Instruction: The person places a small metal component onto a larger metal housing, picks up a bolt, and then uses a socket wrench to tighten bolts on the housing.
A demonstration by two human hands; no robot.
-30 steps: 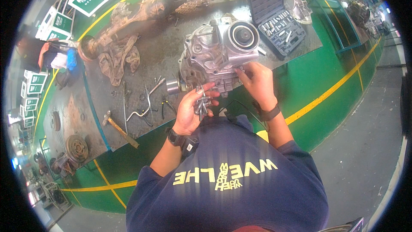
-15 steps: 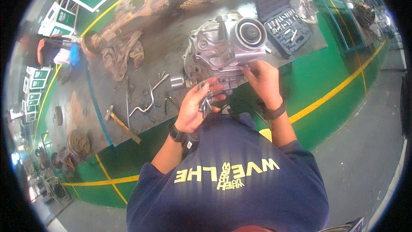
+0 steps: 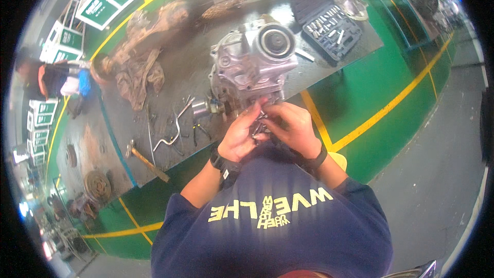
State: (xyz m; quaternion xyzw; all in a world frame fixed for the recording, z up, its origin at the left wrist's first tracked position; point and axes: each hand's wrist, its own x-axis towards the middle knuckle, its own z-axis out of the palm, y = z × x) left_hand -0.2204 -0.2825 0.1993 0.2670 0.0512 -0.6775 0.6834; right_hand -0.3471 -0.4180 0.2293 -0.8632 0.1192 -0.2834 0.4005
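Note:
Several small metal bolts [image 3: 256,129] lie in the curled fingers of my left hand [image 3: 237,139], close in front of my body. My right hand [image 3: 294,126] has come up against it, and its thumb and fingers close in a pinch at the bolts; whether one is between the fingertips is hard to make out. Just beyond both hands stands a silver metal gearbox housing [image 3: 247,69] with a round ringed opening [image 3: 276,42] at its upper right. A shiny cylindrical part [image 3: 200,108] is at the housing's lower left.
On the dark workbench [image 3: 190,46] lie a wooden-handled hammer [image 3: 149,162], a bent crank wrench [image 3: 176,126], pliers [image 3: 200,131] and a brown rag [image 3: 136,82]. Right of the housing is an open socket set case [image 3: 332,36]. Rusty axle parts [image 3: 170,15] lie at the back.
My right hand has left the housing's lower edge and moved left and down to meet my left hand at the bolts. The whole view has shifted slightly.

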